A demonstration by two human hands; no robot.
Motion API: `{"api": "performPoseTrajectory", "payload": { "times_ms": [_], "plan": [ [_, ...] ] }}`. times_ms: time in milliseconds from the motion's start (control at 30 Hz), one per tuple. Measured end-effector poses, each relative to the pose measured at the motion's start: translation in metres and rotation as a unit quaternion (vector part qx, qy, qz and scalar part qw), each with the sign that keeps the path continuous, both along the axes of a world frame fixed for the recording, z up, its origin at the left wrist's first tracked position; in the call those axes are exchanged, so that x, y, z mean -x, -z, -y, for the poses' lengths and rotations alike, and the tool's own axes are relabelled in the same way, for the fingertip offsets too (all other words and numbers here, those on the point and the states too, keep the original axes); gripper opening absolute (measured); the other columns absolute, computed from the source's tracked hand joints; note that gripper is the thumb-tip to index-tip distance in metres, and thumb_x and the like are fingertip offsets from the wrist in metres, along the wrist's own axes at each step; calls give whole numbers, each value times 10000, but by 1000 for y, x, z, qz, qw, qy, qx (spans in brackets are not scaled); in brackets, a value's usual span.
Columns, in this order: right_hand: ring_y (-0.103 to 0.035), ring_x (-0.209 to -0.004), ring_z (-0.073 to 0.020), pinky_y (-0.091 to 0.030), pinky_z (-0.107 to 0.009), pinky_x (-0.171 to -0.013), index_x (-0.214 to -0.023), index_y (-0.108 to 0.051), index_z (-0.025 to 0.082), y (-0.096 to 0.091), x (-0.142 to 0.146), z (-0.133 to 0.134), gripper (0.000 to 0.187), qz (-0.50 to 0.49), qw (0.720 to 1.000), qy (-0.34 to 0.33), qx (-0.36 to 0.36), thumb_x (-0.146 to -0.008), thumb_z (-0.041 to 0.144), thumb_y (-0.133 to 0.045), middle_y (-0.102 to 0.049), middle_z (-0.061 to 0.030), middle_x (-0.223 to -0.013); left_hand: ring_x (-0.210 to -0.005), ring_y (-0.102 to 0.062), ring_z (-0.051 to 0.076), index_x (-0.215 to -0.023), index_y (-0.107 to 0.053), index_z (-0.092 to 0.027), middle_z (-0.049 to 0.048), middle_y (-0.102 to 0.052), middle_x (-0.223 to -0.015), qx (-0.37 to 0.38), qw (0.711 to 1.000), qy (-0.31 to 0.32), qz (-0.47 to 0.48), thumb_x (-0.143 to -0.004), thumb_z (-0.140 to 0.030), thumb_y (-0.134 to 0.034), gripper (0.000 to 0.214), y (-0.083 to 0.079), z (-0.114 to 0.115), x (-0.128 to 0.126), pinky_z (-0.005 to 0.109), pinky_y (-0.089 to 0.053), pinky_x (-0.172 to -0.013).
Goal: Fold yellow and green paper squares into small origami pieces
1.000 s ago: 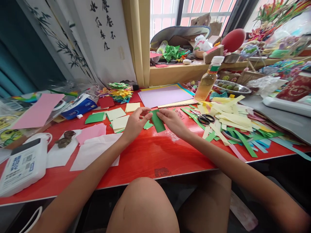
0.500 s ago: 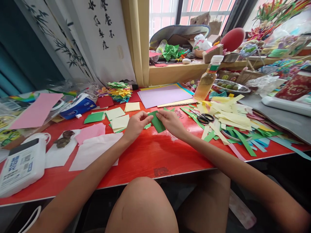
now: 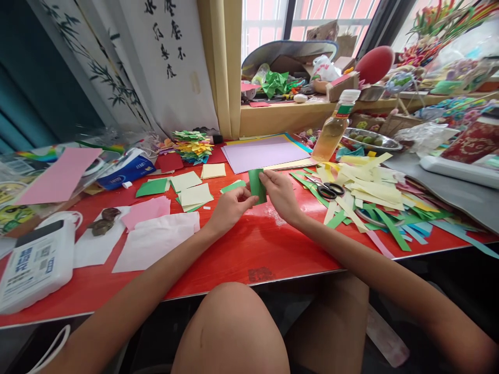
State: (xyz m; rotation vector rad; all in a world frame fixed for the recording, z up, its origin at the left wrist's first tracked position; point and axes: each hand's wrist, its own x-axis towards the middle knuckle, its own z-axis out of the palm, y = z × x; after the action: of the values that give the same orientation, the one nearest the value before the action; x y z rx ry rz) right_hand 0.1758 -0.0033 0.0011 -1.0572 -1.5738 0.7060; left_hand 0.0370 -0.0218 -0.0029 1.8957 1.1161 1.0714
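Observation:
A folded green paper piece (image 3: 257,185) stands upright over the red table (image 3: 241,249), held between both hands. My right hand (image 3: 281,194) pinches its right edge near the top. My left hand (image 3: 231,205) pinches its lower left edge, fingers curled. Pale yellow and green paper squares (image 3: 193,193) lie just left of my left hand. Black-handled scissors (image 3: 326,190) rest to the right of my right hand.
A heap of yellow, green and blue paper strips (image 3: 374,200) covers the right side. Lilac sheets (image 3: 265,154), a stack of folded pieces (image 3: 192,145), a bottle (image 3: 334,128), a tissue pack (image 3: 127,169), white and pink papers (image 3: 152,231) and a white tub (image 3: 35,265) sit around.
The green paper was lying tilted on the table between both hands; now it is raised upright and narrower. My left hand has shifted right and nearer.

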Motion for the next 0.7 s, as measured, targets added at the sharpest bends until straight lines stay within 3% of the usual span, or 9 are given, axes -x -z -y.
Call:
{"api": "performPoseTrajectory", "payload": {
  "times_ms": [100, 233, 267, 367, 467, 500, 600, 700],
  "plan": [
    [-466, -570, -128, -349, -230, -533, -625, -408, 199, 1, -3, -6, 339, -39, 999, 22, -3, -854, 449, -388, -483, 19, -578, -576, -452, 95, -640, -499, -161, -19, -512, -607, -12, 999, 22, -20, -788, -330, -517, 226, -3, 4, 1, 228, -354, -555],
    [-420, -524, -115, -326, -225, -500, -604, -355, 202, -1, -16, -17, 325, -34, 995, 89, -18, -866, 394, -371, -396, 29, -546, -605, -502, 105, -669, -545, -160, -6, -569, -639, -48, 988, 105, -105, -799, -305, -514, 197, -9, 1, 10, 228, -391, -581],
    [-401, -507, -110, -317, -224, -491, -593, -338, 200, -1, -20, -20, 322, -22, 994, 101, -19, -867, 367, -367, -371, 31, -536, -614, -510, 110, -687, -556, -162, -2, -584, -659, -77, 983, 98, -133, -807, -310, -505, 197, -11, -2, 14, 233, -397, -587],
    [-382, -474, -107, -304, -232, -475, -566, -340, 191, -2, -27, -25, 292, 103, 990, 91, 16, -838, 287, -383, -349, 31, -511, -796, -557, 156, -813, -587, -171, 33, -624, -836, -176, 962, 0, -210, -849, -320, -438, 214, -9, -18, 28, 279, -425, -712],
    [-481, -606, -161, -372, -271, -568, -633, -486, 172, 2, -27, -25, 143, 287, 956, 47, 38, -767, 192, -440, -503, -18, -618, -1052, -509, 214, -1059, -549, -188, 67, -581, -1121, -188, 937, -22, -294, -827, -398, -461, 325, 0, -31, 41, 338, -412, -857],
    [-506, -714, -196, -392, -299, -644, -712, -539, 163, 4, -26, -25, 90, 328, 943, 53, 23, -740, 152, -454, -556, -50, -722, -1111, -479, 231, -1136, -511, -187, 81, -538, -1203, -180, 929, -19, -324, -809, -426, -478, 407, 4, -33, 44, 357, -395, -896],
    [-430, -1009, -281, -352, -382, -848, -1004, -557, 127, 7, -22, -22, 316, 377, 915, 127, -66, -708, 75, -460, -543, -137, -1051, -1128, -482, 247, -1235, -439, -194, 90, -496, -1270, -134, 915, -9, -381, -801, -463, -463, 511, 9, -34, 46, 365, -392, -908],
    [-426, -1050, -260, -355, -354, -867, -1077, -530, 134, 3, -19, -17, 331, 367, 911, 128, -134, -767, 91, -424, -531, -127, -1117, -1021, -553, 230, -1181, -489, -215, 63, -571, -1181, -111, 911, 14, -396, -813, -454, -436, 442, 5, -31, 45, 335, -420, -855]
  ]
}}
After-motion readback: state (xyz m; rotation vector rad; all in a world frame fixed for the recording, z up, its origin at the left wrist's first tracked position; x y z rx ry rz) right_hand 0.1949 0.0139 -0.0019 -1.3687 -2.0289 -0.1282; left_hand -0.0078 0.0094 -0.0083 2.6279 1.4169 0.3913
